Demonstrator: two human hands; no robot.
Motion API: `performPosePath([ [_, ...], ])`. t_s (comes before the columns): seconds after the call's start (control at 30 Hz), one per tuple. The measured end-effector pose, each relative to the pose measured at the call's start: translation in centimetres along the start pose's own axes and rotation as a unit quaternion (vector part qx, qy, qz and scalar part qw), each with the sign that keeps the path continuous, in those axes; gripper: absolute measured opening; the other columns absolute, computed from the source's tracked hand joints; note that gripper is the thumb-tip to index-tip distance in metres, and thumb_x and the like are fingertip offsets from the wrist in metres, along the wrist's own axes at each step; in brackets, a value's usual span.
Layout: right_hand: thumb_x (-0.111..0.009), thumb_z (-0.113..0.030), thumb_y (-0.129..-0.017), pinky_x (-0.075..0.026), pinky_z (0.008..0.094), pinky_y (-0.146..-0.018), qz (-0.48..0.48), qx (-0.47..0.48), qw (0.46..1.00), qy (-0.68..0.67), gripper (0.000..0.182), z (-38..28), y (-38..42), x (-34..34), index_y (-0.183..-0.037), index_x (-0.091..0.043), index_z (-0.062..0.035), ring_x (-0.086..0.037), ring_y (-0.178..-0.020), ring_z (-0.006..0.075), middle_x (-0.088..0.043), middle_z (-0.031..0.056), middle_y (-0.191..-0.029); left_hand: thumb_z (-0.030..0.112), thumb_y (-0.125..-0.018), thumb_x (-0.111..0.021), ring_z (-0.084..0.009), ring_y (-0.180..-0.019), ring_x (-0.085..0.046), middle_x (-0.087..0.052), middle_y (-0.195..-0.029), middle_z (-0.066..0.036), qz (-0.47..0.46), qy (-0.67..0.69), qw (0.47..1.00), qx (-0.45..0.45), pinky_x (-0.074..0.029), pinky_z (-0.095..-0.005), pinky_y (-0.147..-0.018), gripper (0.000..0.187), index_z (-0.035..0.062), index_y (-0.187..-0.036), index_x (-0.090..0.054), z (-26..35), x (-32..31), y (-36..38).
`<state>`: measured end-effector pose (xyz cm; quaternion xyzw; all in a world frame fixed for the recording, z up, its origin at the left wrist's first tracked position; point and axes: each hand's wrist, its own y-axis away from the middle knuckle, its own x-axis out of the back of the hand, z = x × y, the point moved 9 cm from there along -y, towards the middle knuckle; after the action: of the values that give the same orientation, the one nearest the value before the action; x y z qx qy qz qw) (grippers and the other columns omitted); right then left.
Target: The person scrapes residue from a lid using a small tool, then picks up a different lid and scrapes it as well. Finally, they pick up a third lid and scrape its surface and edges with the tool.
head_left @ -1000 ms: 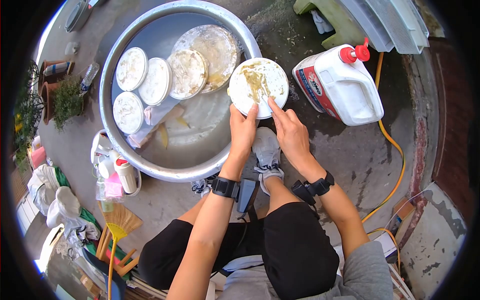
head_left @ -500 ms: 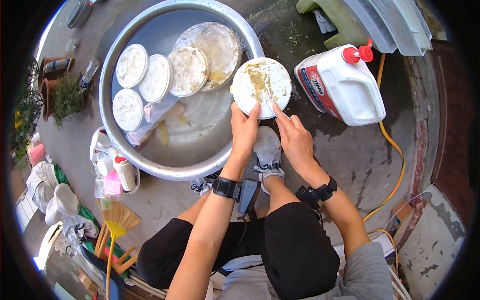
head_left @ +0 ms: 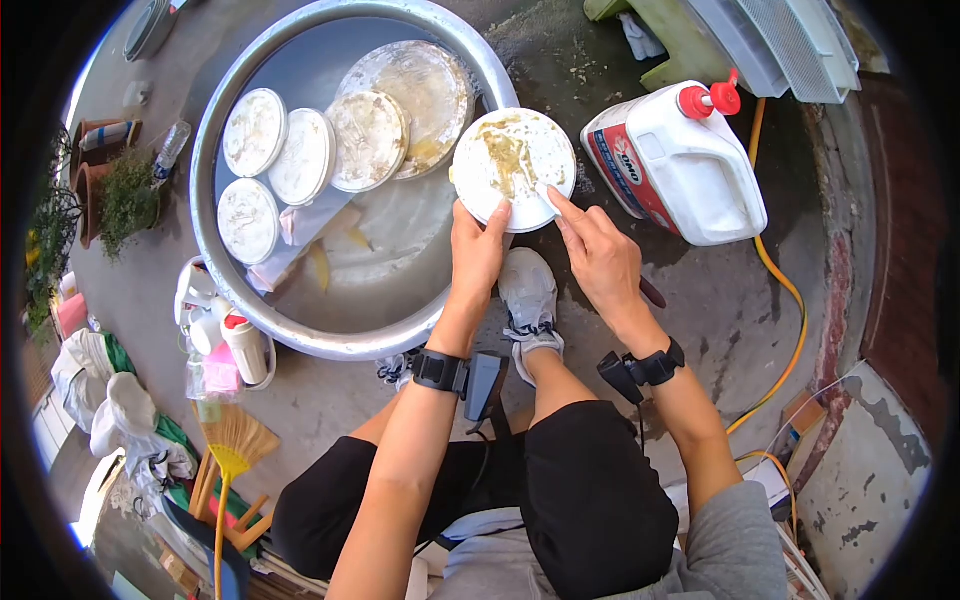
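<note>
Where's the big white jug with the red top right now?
In the head view, the jug is on the person's right, between the round lid in their left hand and the curving orange hose.

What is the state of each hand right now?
Left hand: closed on the edge of a round white lid with brown smears.
Right hand: closed on a thin tool with a dark handle, tip at the lid.
</note>
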<state>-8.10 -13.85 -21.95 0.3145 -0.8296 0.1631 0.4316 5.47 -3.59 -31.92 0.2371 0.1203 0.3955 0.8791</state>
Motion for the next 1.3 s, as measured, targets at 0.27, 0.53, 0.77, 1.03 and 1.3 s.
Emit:
performPosePath([
  [0.27,-0.065,-0.012,-0.086,-0.046,0.0351,-0.052,-0.025,0.049,0.998,0.031,0.046,-0.4,-0.6,0.1,-0.129,-0.059,-0.0247,-0.058,-0.058,0.0220,-0.050,0.0045,-0.070,0.009,-0.094,-0.057,-0.0182,-0.118,-0.051,-0.054,-0.129,-0.014,-0.033,-0.011,0.999,0.021,-0.039,-0.0314,-0.102,0.045,-0.0036,-0.133,-0.039,0.1,-0.5,0.0],
  [0.53,-0.064,-0.013,-0.086,-0.047,0.0367,-0.050,-0.033,0.076,0.997,0.005,0.043,0.0,-1.7,-0.7,-0.128,-0.060,-0.0234,-0.058,-0.055,0.0248,-0.052,0.0059,-0.070,0.010,-0.095,-0.056,-0.0183,-0.119,-0.050,-0.052,-0.131,-0.013,-0.061,0.003,0.998,0.029,-0.038,-0.0309,-0.103,0.047,-0.0030,-0.135,-0.037,-0.4,-0.5,-0.4],
  [0.77,-0.063,-0.013,-0.088,-0.046,0.0369,-0.053,-0.014,0.056,0.998,-0.036,0.040,0.1,-3.0,-1.1,-0.127,-0.061,-0.0218,-0.058,-0.058,0.0259,-0.054,0.0082,-0.070,0.008,-0.090,-0.060,-0.0215,-0.112,-0.055,-0.056,-0.122,-0.016,-0.049,0.017,0.998,0.020,-0.043,-0.0333,-0.097,0.042,-0.0076,-0.125,-0.043,0.1,-0.4,-0.4],
  [1.03,-0.063,-0.013,-0.087,-0.048,0.0386,-0.053,-0.046,0.019,0.999,-0.019,0.040,0.2,-1.3,-0.5,-0.126,-0.061,-0.0215,-0.060,-0.059,0.0267,-0.054,0.0079,-0.071,0.011,-0.089,-0.062,-0.0240,-0.111,-0.056,-0.058,-0.120,-0.019,-0.039,0.009,0.999,-0.005,-0.043,-0.0345,-0.096,0.042,-0.0072,-0.122,-0.045,-0.6,-0.1,-0.8],
  [1.3,-0.063,-0.013,-0.087,-0.048,0.0384,-0.053,-0.040,0.032,0.999,-0.003,0.039,0.3,-2.4,-0.5,-0.125,-0.063,-0.0217,-0.060,-0.060,0.0279,-0.056,0.0085,-0.072,0.013,-0.088,-0.063,-0.0250,-0.108,-0.058,-0.061,-0.115,-0.019,-0.048,-0.038,0.998,-0.003,-0.044,-0.0346,-0.093,0.038,-0.0062,-0.118,-0.048,-0.8,-0.2,-0.9],
])
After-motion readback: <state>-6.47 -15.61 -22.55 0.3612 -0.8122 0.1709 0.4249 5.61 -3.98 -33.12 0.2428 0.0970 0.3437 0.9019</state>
